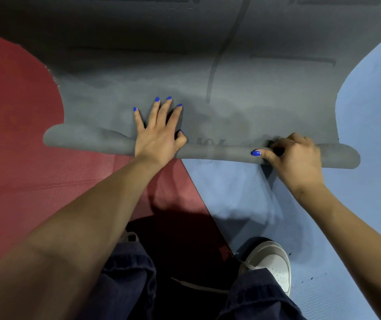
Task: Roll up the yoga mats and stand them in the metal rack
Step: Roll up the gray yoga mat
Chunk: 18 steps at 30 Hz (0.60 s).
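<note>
I am at the very start of the rolling. The grey yoga mat [185, 77] lies flat on the floor and goes away from me toward the far side, and only its near edge is turned over into a thin roll [88, 138] that runs from left to right in front of my knees. So one or two turns are made, and almost the whole length is left to roll. The metal rack is not in my view, so standing the mat in it is a later step.

My left hand [159, 132] lies flat with spread fingers, the palm on the roll and the fingertips on the flat part just beyond it; it presses and grasps nothing. My right hand [295, 155] is curled around the roll near its right end, with the thumb along the near side.

The mat is dark grey, matte and soft-looking, with faint printed lines. The roll looks slightly uneven, flatter at the left end. Under it lie a red mat [23, 135] on the left and a blue mat [358, 135] on the right, both unrolled.
</note>
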### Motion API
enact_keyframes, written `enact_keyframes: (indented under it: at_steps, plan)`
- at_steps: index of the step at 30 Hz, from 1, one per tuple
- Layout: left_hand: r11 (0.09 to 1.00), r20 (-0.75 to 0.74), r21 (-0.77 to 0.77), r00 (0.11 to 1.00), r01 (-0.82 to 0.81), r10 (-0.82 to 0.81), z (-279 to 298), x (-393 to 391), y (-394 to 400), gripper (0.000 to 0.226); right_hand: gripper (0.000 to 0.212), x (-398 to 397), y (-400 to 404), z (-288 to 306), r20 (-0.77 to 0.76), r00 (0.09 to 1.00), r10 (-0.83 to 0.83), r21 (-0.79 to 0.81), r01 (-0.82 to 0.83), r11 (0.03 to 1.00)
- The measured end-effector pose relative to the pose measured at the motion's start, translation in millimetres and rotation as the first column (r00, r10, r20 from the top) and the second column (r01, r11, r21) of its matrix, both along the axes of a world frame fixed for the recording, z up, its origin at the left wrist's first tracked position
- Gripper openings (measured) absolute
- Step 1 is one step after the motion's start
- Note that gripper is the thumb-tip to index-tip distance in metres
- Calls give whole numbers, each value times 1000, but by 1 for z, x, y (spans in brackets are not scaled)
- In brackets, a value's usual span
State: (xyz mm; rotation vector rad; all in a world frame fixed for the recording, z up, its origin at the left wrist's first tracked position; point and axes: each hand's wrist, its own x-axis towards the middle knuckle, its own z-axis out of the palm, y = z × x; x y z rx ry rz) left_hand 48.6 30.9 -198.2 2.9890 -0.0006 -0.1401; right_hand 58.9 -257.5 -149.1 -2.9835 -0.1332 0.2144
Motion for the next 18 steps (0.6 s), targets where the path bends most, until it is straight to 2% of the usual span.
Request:
enact_keyframes:
  at_steps: [3,5,7,9,12,14,16,18]
  plan:
    - [1000,-2,-8,1000,4,-4,0,0,-1,65,65,2,-9,-3,-37,998,41,192,-33,981]
    - [1000,-13,-12,1000,3,-3,0,-1,0,65,64,2,-14,-2,-67,994,87,215,-71,974]
    - [1000,-20,2,1000,1,-1,2,0,0,69,56,5,-14,2,-106,990,97,236,-69,969]
    - [1000,-26,6,1000,-1,1,2,0,0,72,45,11,-12,5,-193,978,73,234,-26,972]
    - [1000,-23,-6,1000,-2,2,2,0,0,71,51,25,-6,6,-358,934,-18,95,56,994]
    - [1000,-20,-18,1000,2,-2,3,0,0,70,66,32,-4,6,-335,936,-103,57,130,990]
    - [1000,-11,-21,1000,4,-5,3,1,0,69,73,32,-5,4,-277,949,-149,118,188,975]
    - [1000,-3,-26,1000,5,-5,2,1,1,69,68,25,-7,-3,-166,984,-60,179,90,980]
